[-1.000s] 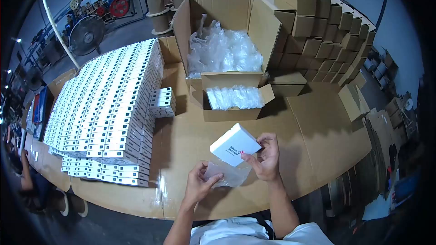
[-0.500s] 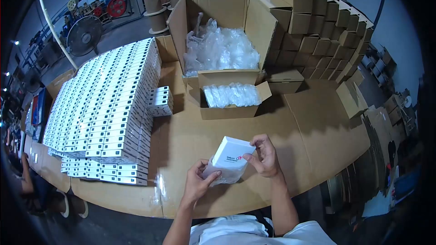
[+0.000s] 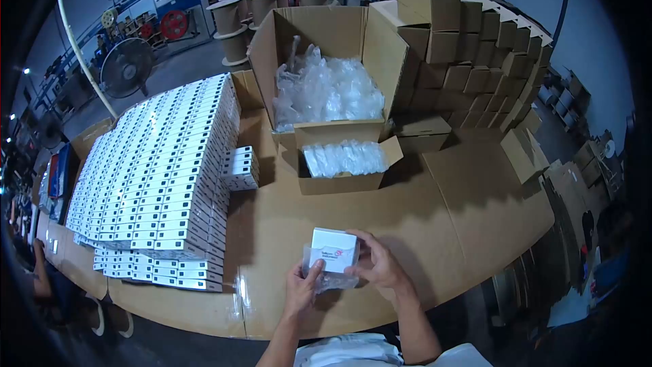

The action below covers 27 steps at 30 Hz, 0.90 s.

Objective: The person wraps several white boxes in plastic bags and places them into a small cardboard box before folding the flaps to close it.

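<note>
A small flat white box (image 3: 331, 250) with printed lettering and a red mark is partly inside a clear bubble-wrap bag (image 3: 339, 281), its upper end sticking out. My left hand (image 3: 301, 289) grips the bag and the box's lower left side, thumb across the front. On the other side, my right hand (image 3: 382, 266) pinches the box's right edge near the top. Farther back on the table, an open carton (image 3: 341, 184) holds several bubble-wrapped packs (image 3: 345, 159). Behind it, loose clear bags (image 3: 331, 92) fill a larger open cardboard box (image 3: 386, 54).
Stacked white boxes (image 3: 149, 177) cover the table's left side, with a short stack (image 3: 240, 168) beside them. Brown cartons (image 3: 468, 61) are piled at the back right. An open carton (image 3: 524, 153) stands near the right edge. Another person's arm (image 3: 42, 272) shows far left.
The white box has gone deeper into the bag and now stands more upright. Both hands have shifted slightly down, and the right has moved left. The camera view has tilted up a little.
</note>
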{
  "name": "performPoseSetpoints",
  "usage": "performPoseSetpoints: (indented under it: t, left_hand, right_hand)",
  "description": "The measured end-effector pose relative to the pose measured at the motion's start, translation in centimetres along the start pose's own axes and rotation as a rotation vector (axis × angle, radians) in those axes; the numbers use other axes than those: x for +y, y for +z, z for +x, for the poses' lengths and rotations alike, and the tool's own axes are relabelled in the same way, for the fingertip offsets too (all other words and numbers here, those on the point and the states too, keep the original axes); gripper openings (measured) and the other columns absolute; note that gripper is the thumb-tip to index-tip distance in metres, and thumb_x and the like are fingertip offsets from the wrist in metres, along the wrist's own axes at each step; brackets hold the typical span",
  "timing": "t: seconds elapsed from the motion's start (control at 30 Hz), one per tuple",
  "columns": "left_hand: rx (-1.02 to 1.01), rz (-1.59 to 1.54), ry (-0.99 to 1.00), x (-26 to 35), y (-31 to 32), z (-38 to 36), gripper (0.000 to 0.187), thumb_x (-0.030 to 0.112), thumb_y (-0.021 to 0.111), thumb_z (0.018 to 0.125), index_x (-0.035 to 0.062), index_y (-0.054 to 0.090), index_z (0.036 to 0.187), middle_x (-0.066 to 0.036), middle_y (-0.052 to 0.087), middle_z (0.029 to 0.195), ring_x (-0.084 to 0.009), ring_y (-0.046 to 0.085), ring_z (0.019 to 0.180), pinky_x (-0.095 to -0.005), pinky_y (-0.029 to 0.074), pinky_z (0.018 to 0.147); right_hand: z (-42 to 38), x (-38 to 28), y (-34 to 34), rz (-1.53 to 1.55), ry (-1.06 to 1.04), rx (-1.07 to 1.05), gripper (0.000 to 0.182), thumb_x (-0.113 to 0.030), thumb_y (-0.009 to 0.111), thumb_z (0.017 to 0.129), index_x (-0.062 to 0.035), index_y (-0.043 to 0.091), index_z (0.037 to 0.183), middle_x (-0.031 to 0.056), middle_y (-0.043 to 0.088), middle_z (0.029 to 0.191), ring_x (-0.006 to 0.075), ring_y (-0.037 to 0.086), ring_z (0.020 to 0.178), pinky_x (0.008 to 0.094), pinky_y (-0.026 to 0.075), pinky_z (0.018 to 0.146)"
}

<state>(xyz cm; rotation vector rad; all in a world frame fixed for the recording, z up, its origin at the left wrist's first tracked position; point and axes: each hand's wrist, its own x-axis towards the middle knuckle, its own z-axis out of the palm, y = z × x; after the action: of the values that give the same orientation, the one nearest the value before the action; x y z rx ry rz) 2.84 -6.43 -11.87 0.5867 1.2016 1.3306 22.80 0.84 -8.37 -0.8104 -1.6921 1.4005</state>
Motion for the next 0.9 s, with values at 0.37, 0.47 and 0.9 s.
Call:
performPoseSetpoints:
  t: [0.37, 0.47, 0.9]
  left_hand:
    - [-0.096, 0.323, 0.313, 1.3, -0.4, 0.8, 0.048, 0.035, 0.043, 0.112, -0.0032, 0.063, 0.133, -0.009, 0.067, 0.119, -0.0157, 0.061, 0.106, -0.0326, 0.048, 0.097]
    - [-0.092, 0.422, 0.374, 1.7, -0.2, 0.7, 0.045, 0.033, 0.043, 0.112, 0.0012, 0.063, 0.137, -0.008, 0.058, 0.109, -0.0168, 0.054, 0.103, -0.0298, 0.043, 0.096]
    - [0.058, 0.298, 0.359, 0.1, 0.1, -1.0, 0.038, 0.025, 0.049, 0.110, -0.0021, 0.065, 0.132, -0.005, 0.063, 0.110, -0.0147, 0.059, 0.104, -0.0275, 0.048, 0.090]
  right_hand:
    - [-0.4, 0.0, 0.6, 0.038, 0.102, 0.088, 0.026, -0.002, 0.072, 0.093, -0.0004, 0.068, 0.119, 0.0068, 0.072, 0.109, 0.0121, 0.067, 0.095, 0.0291, 0.058, 0.082]
    - [-0.5, 0.4, -0.5, -0.139, 0.164, 0.066, 0.013, -0.006, 0.074, 0.093, 0.0018, 0.074, 0.103, 0.0089, 0.075, 0.101, 0.0138, 0.069, 0.095, 0.0293, 0.057, 0.083]
    - [-1.1, -0.2, 2.3, 0.330, 0.055, 0.260, 0.052, -0.003, 0.080, 0.086, 0.0005, 0.058, 0.133, 0.0113, 0.075, 0.112, 0.0177, 0.069, 0.105, 0.0309, 0.054, 0.095]
